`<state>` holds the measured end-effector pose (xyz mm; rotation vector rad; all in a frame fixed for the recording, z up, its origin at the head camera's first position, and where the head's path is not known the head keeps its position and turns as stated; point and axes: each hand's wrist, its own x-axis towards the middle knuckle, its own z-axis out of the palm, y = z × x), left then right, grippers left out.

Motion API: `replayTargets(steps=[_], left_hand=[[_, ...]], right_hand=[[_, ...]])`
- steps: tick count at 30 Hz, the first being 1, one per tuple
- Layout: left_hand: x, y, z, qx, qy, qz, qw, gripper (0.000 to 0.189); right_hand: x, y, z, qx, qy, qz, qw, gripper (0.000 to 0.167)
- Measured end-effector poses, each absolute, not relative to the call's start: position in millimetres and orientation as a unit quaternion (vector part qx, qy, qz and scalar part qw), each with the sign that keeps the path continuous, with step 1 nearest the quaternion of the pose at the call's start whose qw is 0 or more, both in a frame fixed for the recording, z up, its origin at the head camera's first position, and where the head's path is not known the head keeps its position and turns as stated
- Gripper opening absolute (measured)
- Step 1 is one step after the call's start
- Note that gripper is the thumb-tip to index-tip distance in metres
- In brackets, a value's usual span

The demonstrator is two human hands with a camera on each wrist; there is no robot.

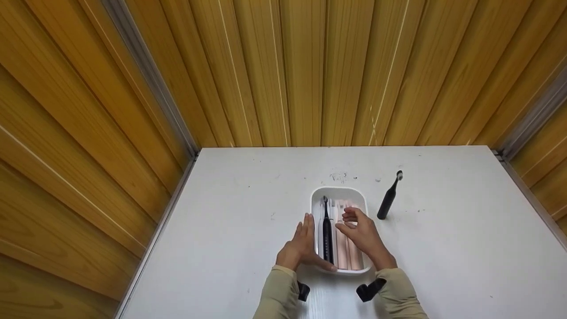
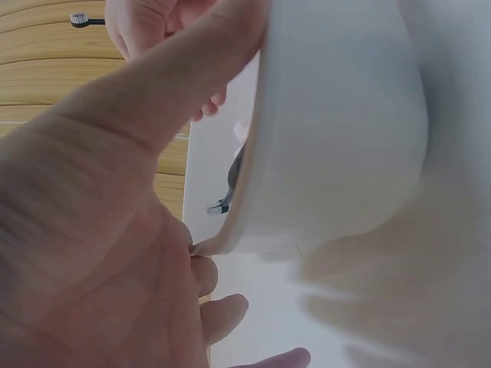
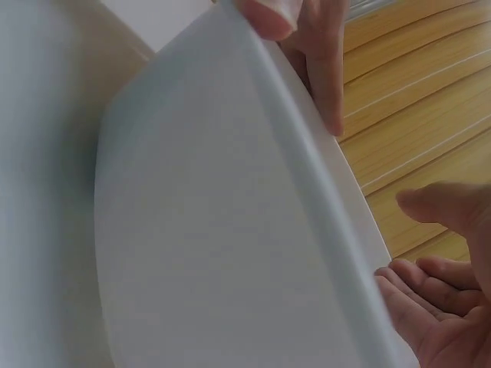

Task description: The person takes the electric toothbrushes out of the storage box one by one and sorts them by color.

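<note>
A white bin (image 1: 340,272) on the table holds a black electric toothbrush (image 1: 327,239), a white one partly hidden to its left, and pink ones (image 1: 354,254) on the right. My left hand (image 1: 302,243) rests against the bin's near left corner, fingers extended along the outer left side, thumb over the front rim. Above the pink toothbrushes is my right hand (image 1: 364,232), its fingers loosely bent and a gap between thumb and fingertips; it holds nothing. In the right wrist view that hand (image 3: 453,284) appears beyond the bin's rim, palm visible.
Another black electric toothbrush (image 1: 388,201) stands upright on the white table (image 1: 452,248), right of the bin. Wood-patterned panels (image 1: 305,75) rise behind the table and on both sides. Small dark marks (image 1: 339,177) dot the tabletop behind the bin.
</note>
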<state>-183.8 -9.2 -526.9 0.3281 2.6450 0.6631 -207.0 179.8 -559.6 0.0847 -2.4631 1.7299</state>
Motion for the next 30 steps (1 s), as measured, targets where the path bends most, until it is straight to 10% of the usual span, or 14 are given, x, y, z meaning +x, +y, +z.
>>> replayTargets(steps=[30], left_hand=[[-183.5, -9.5, -526.1, 0.114, 0.943, 0.240, 0.200, 0.143]], right_hand=[[-200.3, 168.0, -562.9, 0.027, -0.799, 0.596, -0.071, 0.048]])
